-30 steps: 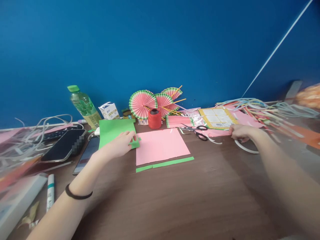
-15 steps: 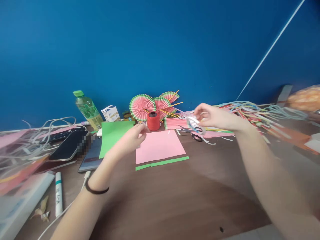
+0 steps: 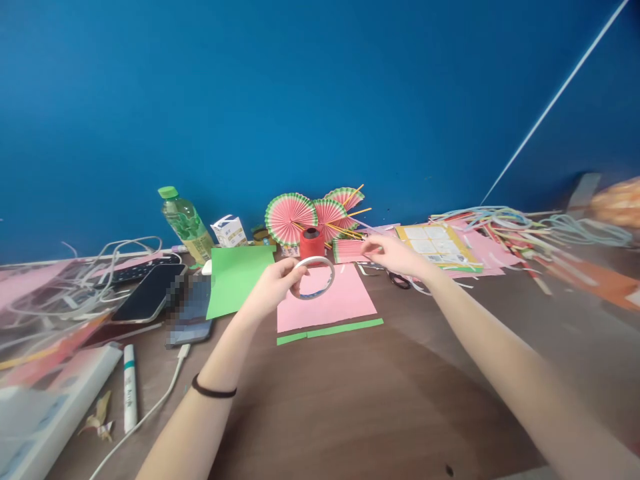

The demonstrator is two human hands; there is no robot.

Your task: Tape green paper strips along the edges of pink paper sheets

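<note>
My left hand is closed on a roll of tape, held by its left rim above the pink sheet. Just behind the roll stands a red spool of thread. My right hand hovers at the right, fingers curled with the tips together, near a folded pink paper strip; whether anything is pinched there is hidden. Dark scissor handles show under that hand. Along the front edge of the pink sheet lie green paper strips.
Pleated pink-and-green paper fans lean against the blue wall. On the left are a green sheet, a drink bottle, a phone, a marker and tangled white cables. A yellow-edged packet and paper strips lie right.
The tape roll has passed from my right hand to my left, which now holds it over the pink sheet. My right hand has moved left and lower, uncovering the yellow-edged packet.
</note>
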